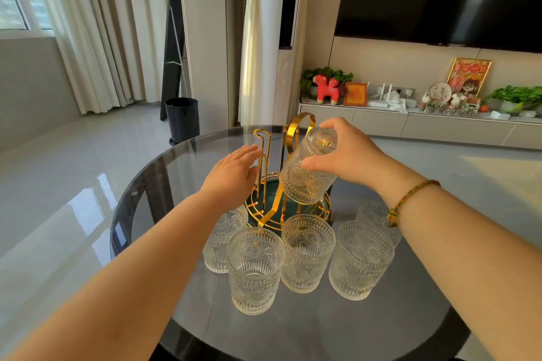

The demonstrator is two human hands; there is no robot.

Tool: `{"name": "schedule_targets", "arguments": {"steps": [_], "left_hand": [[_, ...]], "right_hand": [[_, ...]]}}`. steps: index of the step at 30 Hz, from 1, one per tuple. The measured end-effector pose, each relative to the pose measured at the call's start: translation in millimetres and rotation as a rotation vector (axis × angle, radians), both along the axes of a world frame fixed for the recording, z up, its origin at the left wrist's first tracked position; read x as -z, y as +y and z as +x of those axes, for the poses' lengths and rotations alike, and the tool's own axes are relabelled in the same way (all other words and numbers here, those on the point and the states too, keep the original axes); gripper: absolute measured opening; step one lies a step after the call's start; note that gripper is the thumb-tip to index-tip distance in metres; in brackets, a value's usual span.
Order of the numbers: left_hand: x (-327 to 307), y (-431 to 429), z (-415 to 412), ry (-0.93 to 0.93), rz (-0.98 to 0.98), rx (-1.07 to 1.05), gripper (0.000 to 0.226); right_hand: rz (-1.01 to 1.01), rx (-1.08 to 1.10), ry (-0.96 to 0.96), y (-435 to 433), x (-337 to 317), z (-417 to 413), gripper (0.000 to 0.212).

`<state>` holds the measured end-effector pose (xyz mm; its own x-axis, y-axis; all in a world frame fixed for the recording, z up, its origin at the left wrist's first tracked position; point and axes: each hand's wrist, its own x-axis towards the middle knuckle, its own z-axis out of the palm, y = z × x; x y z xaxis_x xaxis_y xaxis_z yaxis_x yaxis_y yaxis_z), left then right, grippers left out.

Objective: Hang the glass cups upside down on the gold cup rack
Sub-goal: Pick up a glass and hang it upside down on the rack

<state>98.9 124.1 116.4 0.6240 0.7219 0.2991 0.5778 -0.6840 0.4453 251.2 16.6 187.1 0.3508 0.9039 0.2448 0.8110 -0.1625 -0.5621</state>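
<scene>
The gold cup rack [265,152] stands on a dark green base near the middle of the round glass table [293,337]. My right hand [346,152] grips an embossed glass cup [308,173], turned upside down and tilted, over the right side of the rack. My left hand [234,170] is flat with fingers apart, resting against a gold prong on the rack's left. Several more embossed glass cups [255,269] stand upright on the table in front of the rack; one [225,231] is partly hidden by my left forearm.
A black bin [182,119] stands on the floor beyond the table. A low cabinet [440,126] with a red toy, plants and frames runs along the right wall under a large dark screen. Curtains hang at the left.
</scene>
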Motion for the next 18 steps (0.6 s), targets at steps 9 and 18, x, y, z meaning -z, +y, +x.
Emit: {"name": "schedule_targets", "arguments": {"steps": [9,18], "left_hand": [[0.6,0.4,2.3,-0.018,0.002,-0.006,0.043],[3.9,2.0,5.1,-0.032,0.015,-0.019,0.044]], "right_hand": [[-0.148,0.01,-0.071,20.2,32.7,-9.9,0.077],[-0.136,0.024,-0.091,24.8,43.4,-11.6,0.077]]}}
